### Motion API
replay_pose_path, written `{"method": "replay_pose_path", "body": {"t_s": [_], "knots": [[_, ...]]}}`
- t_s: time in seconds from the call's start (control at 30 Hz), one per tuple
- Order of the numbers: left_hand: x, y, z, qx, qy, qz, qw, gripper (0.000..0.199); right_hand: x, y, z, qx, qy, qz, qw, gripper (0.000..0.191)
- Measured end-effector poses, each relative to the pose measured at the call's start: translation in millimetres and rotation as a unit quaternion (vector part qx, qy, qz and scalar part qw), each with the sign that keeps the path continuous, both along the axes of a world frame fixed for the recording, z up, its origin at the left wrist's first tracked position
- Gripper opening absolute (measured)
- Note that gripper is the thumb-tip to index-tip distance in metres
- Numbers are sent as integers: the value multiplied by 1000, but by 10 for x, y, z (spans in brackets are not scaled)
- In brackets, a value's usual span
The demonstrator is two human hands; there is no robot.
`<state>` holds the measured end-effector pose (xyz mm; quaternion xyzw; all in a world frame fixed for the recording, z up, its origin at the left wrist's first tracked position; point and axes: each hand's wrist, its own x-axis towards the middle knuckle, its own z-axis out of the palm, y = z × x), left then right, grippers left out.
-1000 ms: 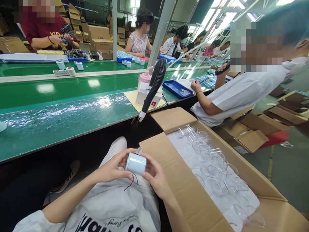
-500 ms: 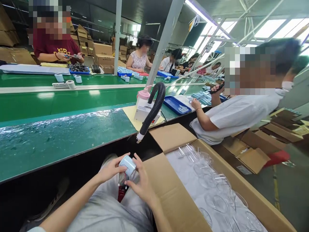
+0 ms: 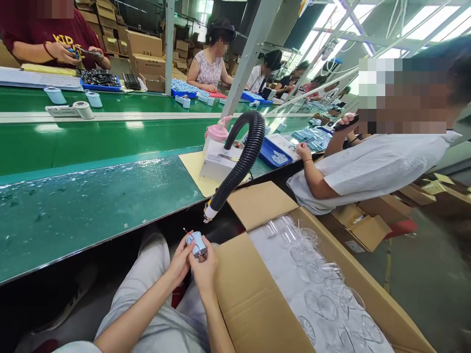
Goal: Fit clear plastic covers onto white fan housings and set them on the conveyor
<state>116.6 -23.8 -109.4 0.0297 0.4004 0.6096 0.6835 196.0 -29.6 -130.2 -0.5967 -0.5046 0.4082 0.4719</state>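
Note:
Between both hands, above my lap, is a light blue plastic housing, roughly cup-shaped. Thin red and dark wires stick out at its upper left, ending in a small white plug. My left hand grips the housing from the left, its fingers partly hidden behind it. On the right and underside, my right hand is wrapped round the same part. Just above the hands hangs the nozzle of a black corrugated hose, apart from the housing. The hose comes from a white machine on the bench.
Right of my hands stands an open cardboard box with clear plastic pieces on white lining. A green bench runs along the front, with a conveyor behind it. A co-worker sits at the right near a blue tray.
The housing has been turned over, so its wires now point up and left instead of hanging below. My hands have drawn closer together around it. The view has shifted slightly.

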Motion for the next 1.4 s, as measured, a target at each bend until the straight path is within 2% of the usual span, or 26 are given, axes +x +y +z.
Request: {"method": "replay_pose_path", "body": {"t_s": [0.23,0.33,0.43,0.5,0.57,0.67,0.73,0.8,0.87,0.97,1.07,1.17,1.4], "knots": [[-3,85,-194,-30,9,88,996,60,-96,40,-80,12,-23,-19,999,58],[-17,147,-245,-25,21,95,995,60,-164,61,-112,25,-29,-31,999,58],[-60,177,-223,-10,35,74,997,63,-192,46,-103,35,-32,-37,998,58],[-136,180,-141,11,41,36,998,66,-162,21,-56,67,-40,-32,996,55],[-270,182,-7,42,43,-22,998,73,-86,2,15,138,-65,-3,988,50],[-536,202,227,90,55,-130,986,79,82,6,114,276,-101,81,952,50],[-683,226,359,115,97,-210,966,73,187,30,146,336,-91,131,928,60],[-761,249,450,128,140,-262,946,61,254,55,151,358,-69,150,919,70],[-771,263,506,129,157,-268,942,57,276,67,147,335,-38,138,931,75],[-734,277,557,153,169,-246,942,65,260,60,163,206,78,130,967,76],[-712,313,595,193,177,-225,939,71,227,53,210,91,225,140,960,68],[-722,390,617,206,178,-228,935,72,172,74,263,69,291,109,948,64],[-759,626,614,193,196,-248,929,76,-7,234,243,72,332,68,938,65]]}}
